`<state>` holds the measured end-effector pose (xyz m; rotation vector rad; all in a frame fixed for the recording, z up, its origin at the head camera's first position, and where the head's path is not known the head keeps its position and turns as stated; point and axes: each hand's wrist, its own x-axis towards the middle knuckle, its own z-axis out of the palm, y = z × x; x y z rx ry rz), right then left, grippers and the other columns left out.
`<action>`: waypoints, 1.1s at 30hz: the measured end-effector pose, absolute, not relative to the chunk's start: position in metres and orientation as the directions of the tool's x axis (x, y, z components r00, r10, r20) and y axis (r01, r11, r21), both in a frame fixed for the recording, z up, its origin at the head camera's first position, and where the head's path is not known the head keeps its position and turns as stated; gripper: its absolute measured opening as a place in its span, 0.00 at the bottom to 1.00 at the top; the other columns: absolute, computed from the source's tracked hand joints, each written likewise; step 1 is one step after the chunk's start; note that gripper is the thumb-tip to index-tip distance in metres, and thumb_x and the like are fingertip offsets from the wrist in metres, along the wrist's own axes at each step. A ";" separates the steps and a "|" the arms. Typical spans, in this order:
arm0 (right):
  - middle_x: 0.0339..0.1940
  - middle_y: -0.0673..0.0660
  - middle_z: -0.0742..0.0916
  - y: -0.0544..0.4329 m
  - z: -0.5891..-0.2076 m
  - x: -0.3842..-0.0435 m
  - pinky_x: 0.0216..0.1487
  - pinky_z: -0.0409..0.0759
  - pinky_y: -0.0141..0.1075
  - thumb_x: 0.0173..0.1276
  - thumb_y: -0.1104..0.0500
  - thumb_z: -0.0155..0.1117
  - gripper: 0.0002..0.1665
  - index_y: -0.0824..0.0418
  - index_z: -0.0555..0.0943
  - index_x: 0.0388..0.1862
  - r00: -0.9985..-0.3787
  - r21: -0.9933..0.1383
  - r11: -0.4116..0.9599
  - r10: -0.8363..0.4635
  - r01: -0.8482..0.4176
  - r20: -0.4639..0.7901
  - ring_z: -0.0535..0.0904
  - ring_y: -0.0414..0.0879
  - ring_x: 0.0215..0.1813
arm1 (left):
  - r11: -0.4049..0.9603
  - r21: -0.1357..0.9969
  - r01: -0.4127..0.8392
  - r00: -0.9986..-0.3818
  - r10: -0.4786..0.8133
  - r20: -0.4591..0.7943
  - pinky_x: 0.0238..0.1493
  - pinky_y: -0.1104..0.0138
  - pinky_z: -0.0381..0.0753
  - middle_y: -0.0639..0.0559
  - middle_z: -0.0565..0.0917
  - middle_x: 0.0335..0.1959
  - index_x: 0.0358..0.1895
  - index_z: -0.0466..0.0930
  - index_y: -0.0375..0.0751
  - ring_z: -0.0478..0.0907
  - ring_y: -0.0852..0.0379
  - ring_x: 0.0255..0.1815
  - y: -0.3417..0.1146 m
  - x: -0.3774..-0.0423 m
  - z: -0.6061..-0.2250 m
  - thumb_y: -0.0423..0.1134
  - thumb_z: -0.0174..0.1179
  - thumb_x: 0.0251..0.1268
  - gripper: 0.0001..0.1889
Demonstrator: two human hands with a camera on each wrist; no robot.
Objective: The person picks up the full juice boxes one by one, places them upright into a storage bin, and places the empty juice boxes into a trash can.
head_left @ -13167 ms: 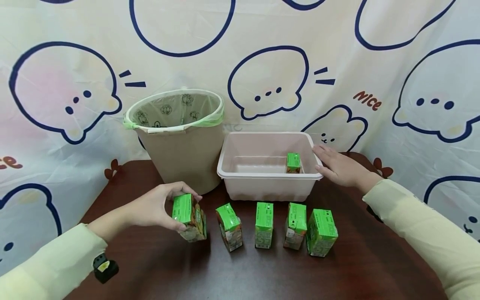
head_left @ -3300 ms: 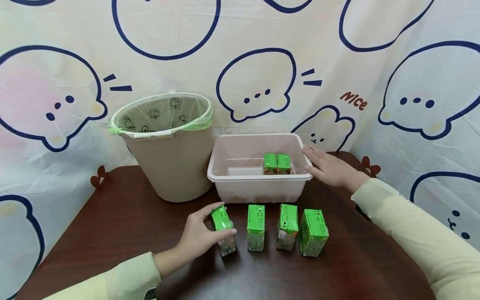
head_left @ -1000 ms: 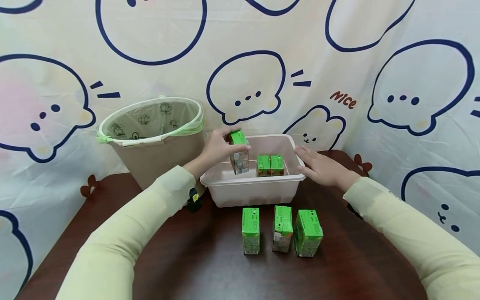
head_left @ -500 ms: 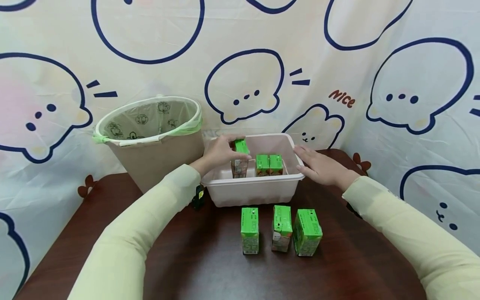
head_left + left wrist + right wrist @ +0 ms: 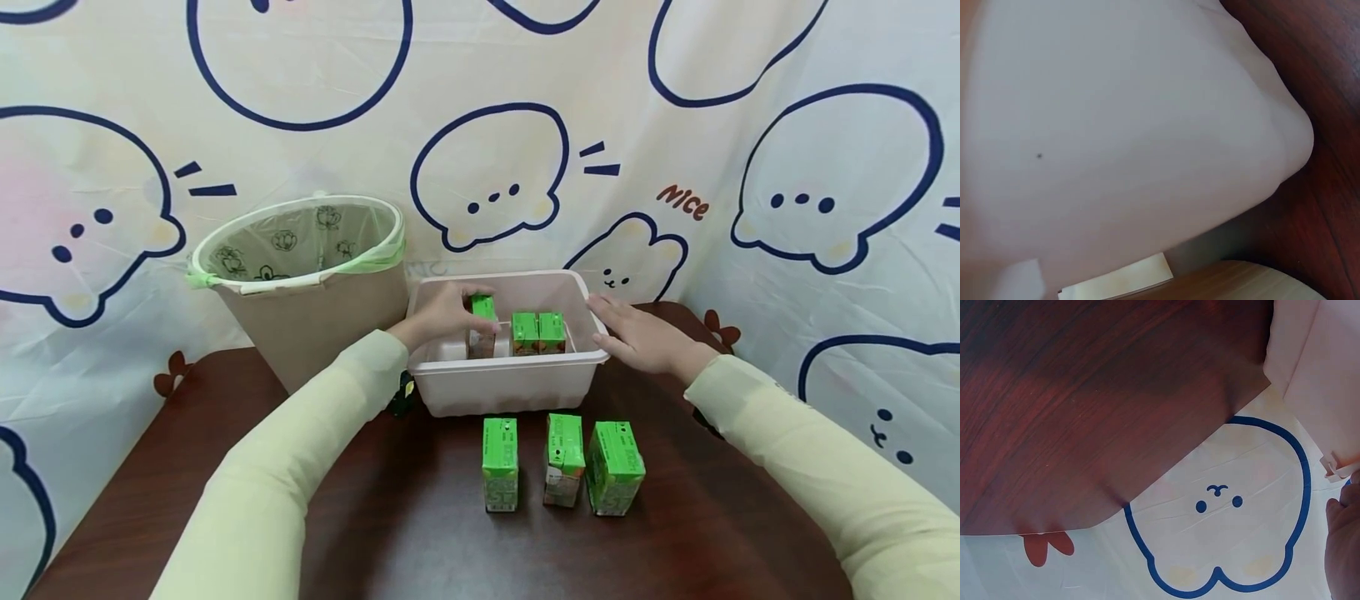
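Inside the pale pink plastic tub (image 5: 510,392), my left hand (image 5: 442,317) grips a juice carton (image 5: 483,308) with a green top, fingers behind and thumb in front. The carton is upright, low in the tub's left half. To its right, two matching cartons (image 5: 538,325) stand side by side. My right hand (image 5: 645,335) rests with straight fingers against the tub's right rim. In the right wrist view, part of that hand (image 5: 1344,544) shows at the edge beside the tub (image 5: 1329,375). The tub wall (image 5: 1135,125) fills most of the left wrist view.
Three more green-topped cartons stand in front of the tub: a left one (image 5: 500,462), a middle one (image 5: 564,458) and a right one (image 5: 615,467). A beige bin (image 5: 315,333) with a liner stands left of the tub on the dark wooden table (image 5: 420,533). Printed cloth (image 5: 315,158) hangs behind.
My left hand took the leftmost carton from the table, carried it over the tub, and has lowered it inside. Earlier, another carton went in. My right hand stays at the rim.
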<state>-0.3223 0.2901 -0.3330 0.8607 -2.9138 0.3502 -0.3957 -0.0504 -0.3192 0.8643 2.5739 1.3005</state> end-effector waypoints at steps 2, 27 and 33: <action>0.78 0.62 0.55 0.290 -0.333 -0.322 0.72 0.52 0.55 0.77 0.45 0.46 0.41 0.61 0.48 0.79 -0.840 -0.197 0.816 -0.524 -0.543 0.142 0.49 0.57 0.77 | 0.467 0.780 0.416 -0.827 0.551 0.112 0.44 0.64 0.77 0.47 0.81 0.51 0.65 0.73 0.36 0.76 0.53 0.40 -0.050 -0.396 -0.322 0.41 0.76 0.51 0.36; 0.79 0.62 0.55 0.291 -0.336 -0.325 0.72 0.52 0.56 0.77 0.44 0.45 0.41 0.61 0.48 0.79 -0.840 -0.183 0.820 -0.523 -0.542 0.142 0.49 0.57 0.77 | 0.572 0.704 0.420 -0.814 0.581 0.014 0.62 0.58 0.70 0.45 0.77 0.61 0.63 0.75 0.36 0.72 0.52 0.57 -0.041 -0.402 -0.330 0.39 0.76 0.49 0.35; 0.78 0.64 0.55 0.291 -0.334 -0.324 0.72 0.52 0.55 0.77 0.43 0.44 0.41 0.62 0.48 0.79 -0.837 -0.176 0.818 -0.530 -0.547 0.137 0.49 0.58 0.77 | 0.579 0.675 0.458 -0.795 0.606 0.020 0.63 0.60 0.69 0.49 0.79 0.59 0.61 0.78 0.39 0.71 0.53 0.61 -0.039 -0.401 -0.332 0.39 0.76 0.50 0.31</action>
